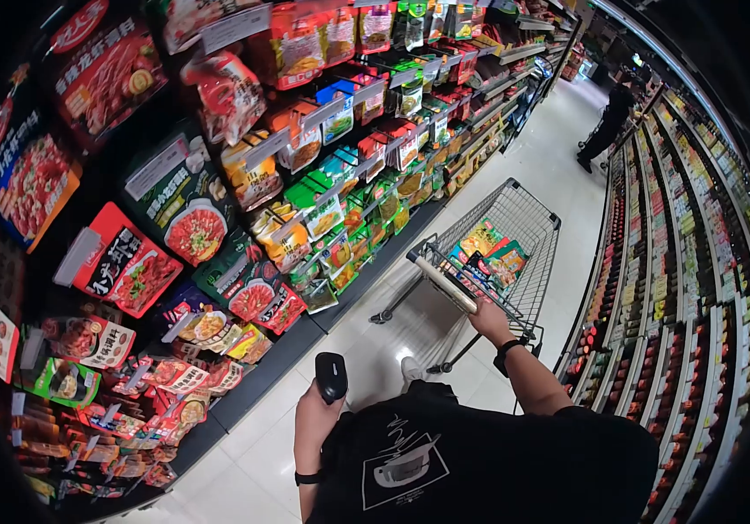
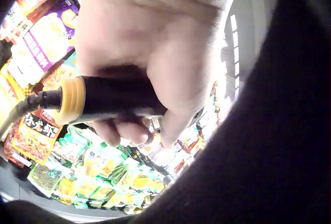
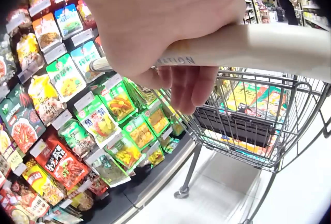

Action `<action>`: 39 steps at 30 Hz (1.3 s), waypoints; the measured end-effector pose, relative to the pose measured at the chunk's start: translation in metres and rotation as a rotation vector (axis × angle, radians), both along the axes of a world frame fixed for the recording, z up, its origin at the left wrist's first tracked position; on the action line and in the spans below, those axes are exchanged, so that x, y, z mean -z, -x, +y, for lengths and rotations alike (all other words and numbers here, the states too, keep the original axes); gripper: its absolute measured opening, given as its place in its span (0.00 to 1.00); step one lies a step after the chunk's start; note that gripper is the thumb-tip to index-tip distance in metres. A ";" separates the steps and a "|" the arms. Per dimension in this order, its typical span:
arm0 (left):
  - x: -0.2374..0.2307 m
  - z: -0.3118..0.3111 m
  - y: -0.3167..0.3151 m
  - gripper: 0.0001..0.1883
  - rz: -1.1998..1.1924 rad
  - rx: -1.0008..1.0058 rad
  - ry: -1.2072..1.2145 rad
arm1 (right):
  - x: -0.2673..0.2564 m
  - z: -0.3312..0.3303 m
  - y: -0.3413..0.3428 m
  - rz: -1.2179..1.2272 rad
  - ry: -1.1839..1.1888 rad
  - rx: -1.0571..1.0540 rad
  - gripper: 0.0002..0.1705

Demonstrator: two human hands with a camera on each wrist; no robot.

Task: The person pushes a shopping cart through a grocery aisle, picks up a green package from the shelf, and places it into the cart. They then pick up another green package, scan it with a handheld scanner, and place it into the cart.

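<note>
In the head view, my left hand (image 1: 314, 426) holds a black handheld device, shaped like a barcode scanner (image 1: 331, 377), low in front of the shirt. The left wrist view has the fingers and thumb of the left hand (image 2: 150, 43) curled round its black grip (image 2: 119, 97), which ends in a yellow collar (image 2: 71, 100) and a cable (image 2: 23, 111). My right hand (image 1: 490, 321) grips the pale push handle (image 1: 445, 284) of a wire shopping cart (image 1: 539, 208). Several colourful food packets (image 1: 504, 262) lie in the cart.
Racks of hanging seasoning packets (image 1: 135, 262) line the left side, above a dark base ledge (image 1: 305, 336). Shelves of bottles and jars (image 1: 654, 288) curve along the right. A person in dark clothes (image 1: 606, 127) stands farther down the tiled aisle (image 1: 536, 148).
</note>
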State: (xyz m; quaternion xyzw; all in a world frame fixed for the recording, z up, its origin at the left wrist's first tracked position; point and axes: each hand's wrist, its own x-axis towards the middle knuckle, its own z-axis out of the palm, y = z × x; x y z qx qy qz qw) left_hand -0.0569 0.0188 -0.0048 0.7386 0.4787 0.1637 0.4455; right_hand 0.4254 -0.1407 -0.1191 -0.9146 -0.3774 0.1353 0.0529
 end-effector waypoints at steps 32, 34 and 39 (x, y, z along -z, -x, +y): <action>-0.021 0.053 0.025 0.23 0.119 0.475 0.067 | 0.009 -0.089 0.141 -0.268 -0.094 0.206 0.08; -0.018 0.053 0.014 0.23 0.140 0.515 0.086 | 0.006 -0.093 0.152 -0.285 -0.159 0.213 0.07; -0.006 0.052 -0.021 0.25 0.225 0.626 0.126 | 0.006 -0.103 0.164 -0.320 -0.225 0.204 0.07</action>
